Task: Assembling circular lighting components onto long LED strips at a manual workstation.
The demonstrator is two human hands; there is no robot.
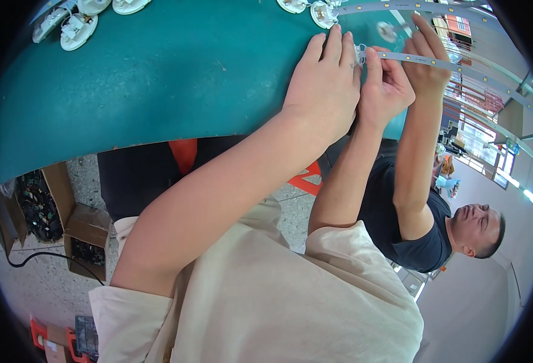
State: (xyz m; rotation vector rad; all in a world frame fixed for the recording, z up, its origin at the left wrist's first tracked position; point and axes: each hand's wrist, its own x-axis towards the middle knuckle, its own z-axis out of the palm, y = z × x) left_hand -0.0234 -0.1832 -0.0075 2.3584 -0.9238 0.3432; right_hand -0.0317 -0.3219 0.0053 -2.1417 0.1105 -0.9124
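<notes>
My left hand (327, 81) lies over the teal tabletop with its fingers stretched out. Beside its fingers, a small white fitting with thin wires (361, 54) shows in part; the hand hides the rest. My right hand (386, 91) pinches the near end of a white LED strip (424, 59) between thumb and fingers, right by that fitting. The strip runs off to the right. Above my left fingertips sits a round white lamp base (324, 14), next to a second LED strip (399, 8).
A co-worker's hand (428, 57) reaches in from the right, near a blurred white round piece (387, 31). More round white lamp bases (78, 30) lie at the far left of the teal table (157, 78). Cardboard boxes (88, 233) with dark parts stand on the floor.
</notes>
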